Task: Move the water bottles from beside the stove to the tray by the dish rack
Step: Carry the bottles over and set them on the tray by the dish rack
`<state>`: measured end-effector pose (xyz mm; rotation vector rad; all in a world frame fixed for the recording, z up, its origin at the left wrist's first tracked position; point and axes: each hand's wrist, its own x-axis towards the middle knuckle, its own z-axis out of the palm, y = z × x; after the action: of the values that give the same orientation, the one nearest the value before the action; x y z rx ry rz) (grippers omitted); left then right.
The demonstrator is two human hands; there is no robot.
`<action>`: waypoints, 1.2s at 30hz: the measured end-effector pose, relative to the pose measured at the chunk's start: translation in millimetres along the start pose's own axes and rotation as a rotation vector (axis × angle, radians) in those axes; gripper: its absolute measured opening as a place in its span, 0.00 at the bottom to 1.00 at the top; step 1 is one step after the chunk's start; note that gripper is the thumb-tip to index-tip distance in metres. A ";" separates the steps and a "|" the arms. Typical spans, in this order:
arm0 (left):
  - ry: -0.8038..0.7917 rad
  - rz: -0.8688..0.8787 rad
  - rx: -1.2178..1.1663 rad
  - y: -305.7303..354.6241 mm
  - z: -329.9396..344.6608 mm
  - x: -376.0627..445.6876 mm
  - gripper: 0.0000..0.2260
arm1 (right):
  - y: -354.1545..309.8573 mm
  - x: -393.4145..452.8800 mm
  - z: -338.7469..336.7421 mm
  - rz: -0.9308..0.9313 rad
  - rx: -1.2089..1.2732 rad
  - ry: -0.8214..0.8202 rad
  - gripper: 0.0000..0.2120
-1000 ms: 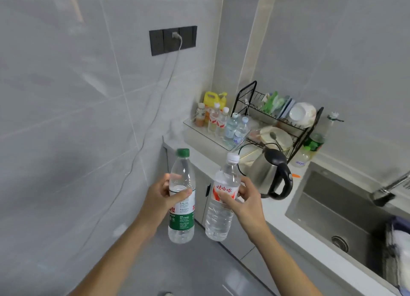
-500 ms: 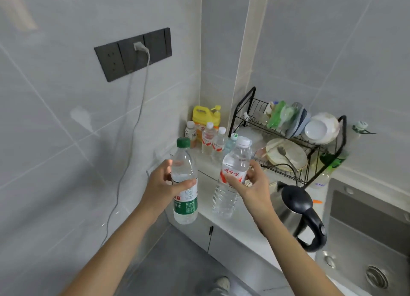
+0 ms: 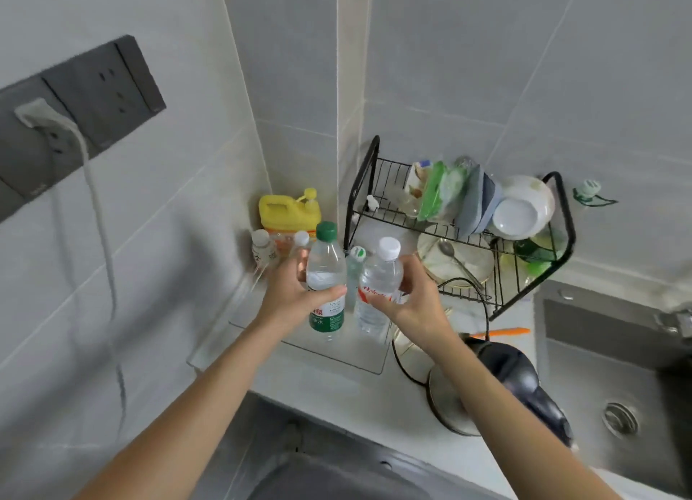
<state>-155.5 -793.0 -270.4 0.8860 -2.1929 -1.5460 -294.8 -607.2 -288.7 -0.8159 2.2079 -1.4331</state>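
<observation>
My left hand (image 3: 292, 293) grips a clear water bottle with a green cap and green label (image 3: 326, 275). My right hand (image 3: 415, 297) grips a clear bottle with a white cap and red label (image 3: 378, 275). Both bottles are upright, held just over the clear tray (image 3: 337, 357) on the counter, left of the black dish rack (image 3: 524, 275). Behind them, at the tray's back, stand other small bottles: a white-capped one (image 3: 262, 246) at the left, another (image 3: 299, 243) partly hidden by my hand, and a green-marked cap (image 3: 356, 254) between the held bottles.
A yellow detergent jug (image 3: 286, 215) stands in the corner behind the tray. A steel kettle with a black handle (image 3: 516, 383) sits on the counter under my right forearm, its cord looping by the rack. A sink (image 3: 618, 379) lies at the right. A wall socket (image 3: 75, 113) holds a plug.
Both hands have carried the bottles forward to above the tray, and the view has come closer and tilted down over the counter corner.
</observation>
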 end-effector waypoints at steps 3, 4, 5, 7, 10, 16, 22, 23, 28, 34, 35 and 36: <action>-0.115 0.011 0.101 -21.9 13.7 26.8 0.25 | 19.3 -0.4 13.5 0.075 -0.150 0.015 0.30; -0.155 0.011 0.138 -29.5 17.4 33.5 0.26 | 25.2 -0.6 18.8 0.097 -0.212 0.012 0.31; -0.193 0.012 0.170 -36.7 21.1 40.0 0.28 | 30.2 -0.4 24.1 0.116 -0.268 0.004 0.32; -0.268 0.024 0.229 -51.4 27.8 51.6 0.31 | 36.5 0.5 33.7 0.150 -0.357 -0.010 0.33; -0.350 0.052 0.328 -66.6 35.0 62.5 0.29 | 45.6 2.1 46.0 0.130 -0.488 0.002 0.35; -0.409 0.131 0.388 -82.4 41.7 67.4 0.26 | 59.5 3.7 55.7 0.081 -0.693 0.047 0.33; -0.396 0.235 0.405 -84.6 44.7 74.0 0.25 | 58.0 5.3 51.1 0.044 -0.749 0.052 0.31; -0.391 0.260 0.407 -84.9 43.6 74.3 0.25 | 58.4 4.0 51.4 0.029 -0.762 0.043 0.31; -0.392 0.412 0.424 -83.3 31.9 79.8 0.17 | 53.8 6.0 44.3 -0.087 -0.689 0.049 0.24; -0.584 0.514 0.704 -58.5 23.0 89.6 0.15 | 45.6 15.2 34.3 -0.054 -0.781 -0.055 0.16; -0.606 0.512 0.725 -55.0 22.4 91.1 0.14 | 44.5 17.4 33.2 -0.043 -0.793 -0.075 0.16; -0.616 0.513 0.743 -52.1 22.2 92.3 0.13 | 42.4 20.3 31.9 -0.037 -0.800 -0.091 0.17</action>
<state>-222.4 -847.9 -335.4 -0.0822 -3.1773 -0.7984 -302.1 -629.3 -340.5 -1.1272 2.7022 -0.4583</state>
